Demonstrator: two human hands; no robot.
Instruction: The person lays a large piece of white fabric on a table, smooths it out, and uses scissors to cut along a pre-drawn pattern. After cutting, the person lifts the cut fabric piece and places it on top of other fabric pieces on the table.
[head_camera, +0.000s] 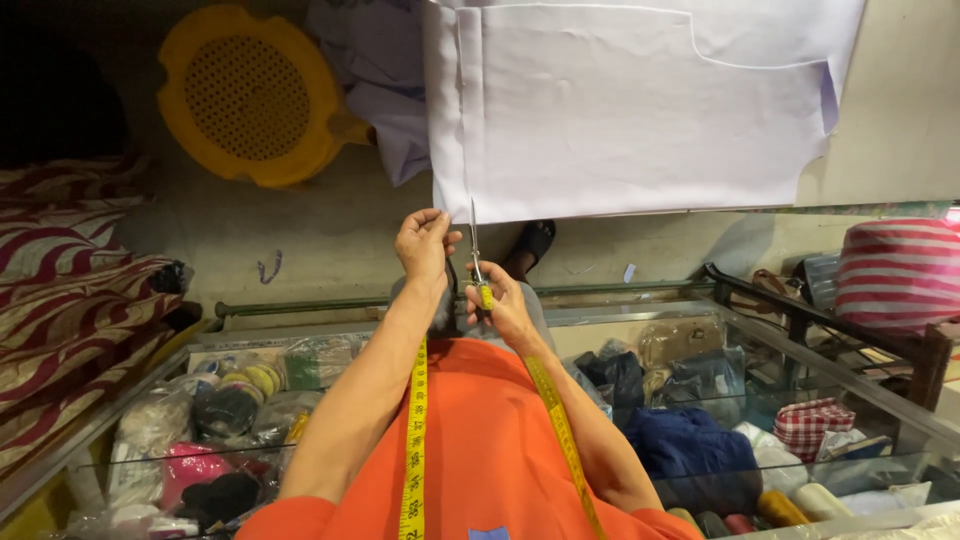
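Two hands meet at the near edge of a pale lilac cloth (620, 110) that lies spread flat across the far half of the view. We see the left hand (424, 246) pinching the cloth's near left corner, fingers closed on the hem. Our right hand (503, 303) is clamped on a small tool with a yellow handle (485, 295); its thin metal tip points up and touches the cloth edge just right of the left hand. We cannot tell whether it is a seam ripper or small scissors. The hands sit close together, nearly touching.

A yellow measuring tape (416, 440) hangs in two strands over the orange shirt (480, 450). Far left lies a round yellow perforated basket (250, 95). Red-and-white striped fabric (70, 290) is stacked at the left, a striped roll (898, 270) at the right. Under the arms, a glass-topped case (300, 335) holds bagged thread spools and folded cloth.
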